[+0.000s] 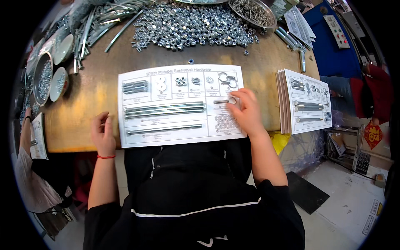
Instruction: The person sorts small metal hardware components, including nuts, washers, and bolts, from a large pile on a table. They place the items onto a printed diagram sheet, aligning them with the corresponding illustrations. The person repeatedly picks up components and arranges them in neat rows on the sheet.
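On the worktop (75,125), one card (166,98). Left of card: left hand (104,134), fingers loosely parted, empty. Card's right side: right hand (248,113), fingers near one ring pin (221,101), can't tell if gripping. Beyond card: one nut pile (187,27).

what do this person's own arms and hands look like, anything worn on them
The left hand is ungloved, with a thin red band at the wrist. The right hand is ungloved too, with no band visible. Short black sleeves leave both forearms bare.

Black short-sleeved top (183,193), thin white stripe (196,215) across its front, red bracelet (106,157).
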Demonstrator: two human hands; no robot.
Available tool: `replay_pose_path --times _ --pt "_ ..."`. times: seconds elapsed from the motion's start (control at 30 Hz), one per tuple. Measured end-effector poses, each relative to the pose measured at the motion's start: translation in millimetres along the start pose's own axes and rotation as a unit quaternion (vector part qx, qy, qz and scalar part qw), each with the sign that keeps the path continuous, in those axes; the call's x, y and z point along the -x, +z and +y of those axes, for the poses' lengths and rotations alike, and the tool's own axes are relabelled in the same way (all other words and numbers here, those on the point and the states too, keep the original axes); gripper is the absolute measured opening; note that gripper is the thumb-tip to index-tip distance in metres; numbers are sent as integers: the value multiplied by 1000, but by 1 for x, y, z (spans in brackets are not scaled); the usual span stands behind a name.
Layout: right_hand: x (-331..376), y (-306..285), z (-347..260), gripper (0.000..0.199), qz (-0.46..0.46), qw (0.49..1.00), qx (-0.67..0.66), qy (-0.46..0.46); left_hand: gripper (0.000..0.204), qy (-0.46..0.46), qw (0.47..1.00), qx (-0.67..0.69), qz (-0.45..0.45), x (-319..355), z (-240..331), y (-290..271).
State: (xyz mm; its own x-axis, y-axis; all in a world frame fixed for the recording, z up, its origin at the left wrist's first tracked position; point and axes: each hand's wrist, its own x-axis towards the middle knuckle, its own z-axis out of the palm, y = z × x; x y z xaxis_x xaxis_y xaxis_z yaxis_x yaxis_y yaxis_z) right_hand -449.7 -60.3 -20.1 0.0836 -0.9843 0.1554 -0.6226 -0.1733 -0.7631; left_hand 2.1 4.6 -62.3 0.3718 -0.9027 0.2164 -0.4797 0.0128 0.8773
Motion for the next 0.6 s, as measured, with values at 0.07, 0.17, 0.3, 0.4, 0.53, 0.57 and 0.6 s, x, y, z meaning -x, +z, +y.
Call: replay_pose_path --times 0.07,0.17,0.3,0.4,0.53,0.57,0.6 --pt "9 6 7 33 86 996 15 11 39 -33 999 27 -34 -8 20 14" --pt "26 13 -1 43 119 991 38 43 52 -106 974 153 -128 -9 57 40" --pt "38 29 9 47 153 982 -45 98 56 -134 972 174 -89 -6 69 49" --pt "41 23 -5 46 146 970 -137 140 55 -146 962 206 -101 -8 66 44" --pt "44 5 -23 41 106 971 -66 204 43 -2 991 12 -133 -19 82 42" --pt "40 2 -27 39 97 971 -38 217 39 73 985 -78 -137 -26 87 43" --pt "33 5 -16 31 145 984 -1 103 33 55 988 -32 -139 -36 103 54"
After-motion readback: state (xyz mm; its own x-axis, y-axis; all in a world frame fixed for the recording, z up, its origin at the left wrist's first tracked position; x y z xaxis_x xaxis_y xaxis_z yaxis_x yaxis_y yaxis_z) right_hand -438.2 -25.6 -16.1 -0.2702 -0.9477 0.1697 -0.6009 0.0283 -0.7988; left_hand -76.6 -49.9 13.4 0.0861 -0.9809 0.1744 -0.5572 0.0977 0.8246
